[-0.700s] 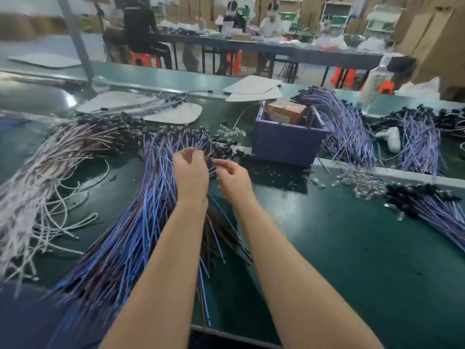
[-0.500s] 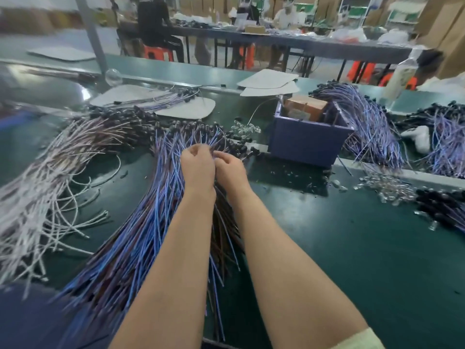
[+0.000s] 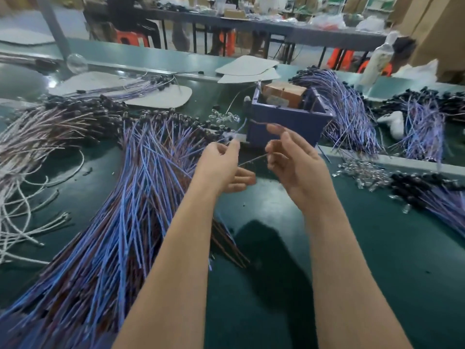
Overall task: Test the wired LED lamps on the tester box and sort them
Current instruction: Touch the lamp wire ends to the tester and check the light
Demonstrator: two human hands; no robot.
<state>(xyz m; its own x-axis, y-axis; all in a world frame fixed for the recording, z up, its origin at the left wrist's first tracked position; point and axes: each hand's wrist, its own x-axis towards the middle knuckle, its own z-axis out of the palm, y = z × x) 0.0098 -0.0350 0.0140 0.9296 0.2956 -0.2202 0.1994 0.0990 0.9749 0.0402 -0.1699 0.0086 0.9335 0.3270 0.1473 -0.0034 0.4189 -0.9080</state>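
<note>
**One wired lamp held up just in front of the tester box**

Pinched at its blurred head end by the fingertips of the left hand (image 3: 221, 167), and at its thin leads by the curled thumb and fingers of the right hand (image 3: 294, 162): a single wired lamp (image 3: 251, 160). Stretched between both hands above the table, with a loop of its wire crossing the near wall of the blue tester box (image 3: 286, 122).

Crowded on the left by a wide fan of blue and brown wires (image 3: 130, 210), running under the left forearm. Bordered farther left by white wires (image 3: 22, 185). Hemmed behind the box, to its right, by another blue bundle (image 3: 349, 114).

Left open: a broad stretch of green table (image 3: 377, 260) to the right of the right forearm. Bounded at the back by a pale raised strip (image 3: 402, 163), with loose clear lamps (image 3: 362, 172) just in front of it.
</note>
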